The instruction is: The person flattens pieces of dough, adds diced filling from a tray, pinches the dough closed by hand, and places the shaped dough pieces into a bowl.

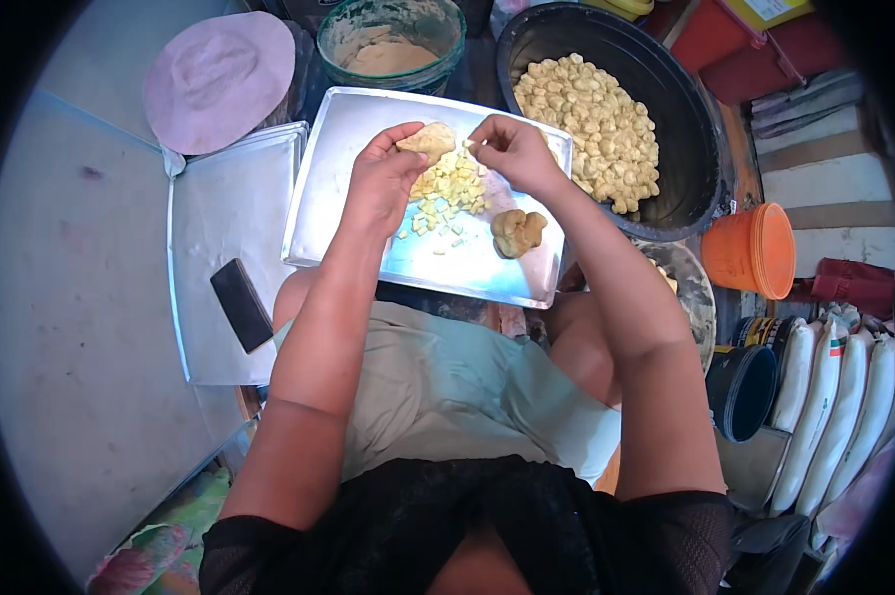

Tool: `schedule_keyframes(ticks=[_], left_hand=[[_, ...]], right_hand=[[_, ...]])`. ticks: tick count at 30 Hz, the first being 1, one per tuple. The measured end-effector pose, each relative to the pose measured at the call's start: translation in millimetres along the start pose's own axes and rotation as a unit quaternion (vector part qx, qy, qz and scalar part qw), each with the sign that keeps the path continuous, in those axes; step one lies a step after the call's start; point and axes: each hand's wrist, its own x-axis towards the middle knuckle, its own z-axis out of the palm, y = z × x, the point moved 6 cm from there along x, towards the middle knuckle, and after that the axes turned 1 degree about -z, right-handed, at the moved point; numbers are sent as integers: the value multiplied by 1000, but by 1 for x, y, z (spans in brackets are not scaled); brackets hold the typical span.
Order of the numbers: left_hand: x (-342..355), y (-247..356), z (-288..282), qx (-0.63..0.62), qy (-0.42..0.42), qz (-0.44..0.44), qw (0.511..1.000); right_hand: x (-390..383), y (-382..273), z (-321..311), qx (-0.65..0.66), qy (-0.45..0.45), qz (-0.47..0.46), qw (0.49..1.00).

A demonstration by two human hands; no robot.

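glossy metal tray (334, 193), smooth plastic tub (693, 129), matt cloth hat (220, 79), matt dough lump (517, 235)

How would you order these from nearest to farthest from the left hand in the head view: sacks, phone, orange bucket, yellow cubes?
1. Yellow cubes: just right of the left hand.
2. Phone: lower left.
3. Orange bucket: well to the right.
4. Sacks: lower right.

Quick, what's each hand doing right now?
Left hand: closed, holding a flattened piece of dough.
Right hand: thumb and finger pinched together, holding a small pale yellow cube.
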Motion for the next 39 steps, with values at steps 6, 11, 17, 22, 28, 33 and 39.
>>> schedule_keyframes(ticks=[6, 11, 17, 22, 28, 33, 39], left_hand=[[-5, -2, 10, -16, -9, 15, 1000], [-6, -1, 20, -50, -55, 40, 996], [-8, -2, 23, -25, -99, 41, 994], [-9, -8, 30, -6, -139, 10, 990], [-12, -12, 29, 45, -96, 48, 993], [-16, -5, 27, 63, -7, 115, 991], [-13, -6, 27, 262, 8, 154, 953]], right_hand=[[-12, -48, 4, -22, 63, -136, 989], [-22, -67, 8, -123, 71, -263, 954], [-17, -55, 19, -167, -22, -223, 960], [-27, -60, 21, -56, -74, -204, 974], [-33, -75, 21, 1, -117, -189, 975], [-38, -88, 32, -166, -74, -263, 947], [-21, -75, -52, -117, 186, -165, 961]])
